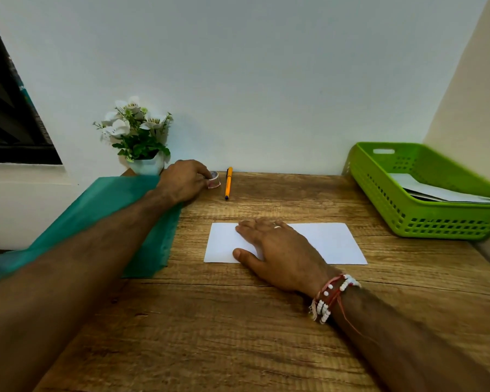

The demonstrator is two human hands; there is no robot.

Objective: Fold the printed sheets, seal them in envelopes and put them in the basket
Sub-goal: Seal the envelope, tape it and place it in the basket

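A white envelope lies flat in the middle of the wooden desk. My right hand presses on its left half with straight fingers. My left hand reaches to the back of the desk and grips a small roll of clear tape between thumb and fingers. The green basket stands at the right edge with white envelopes inside it.
An orange pen lies just right of the tape roll. A teal folder lies on the desk's left side under my left forearm. A pot of white flowers stands at the back left against the wall.
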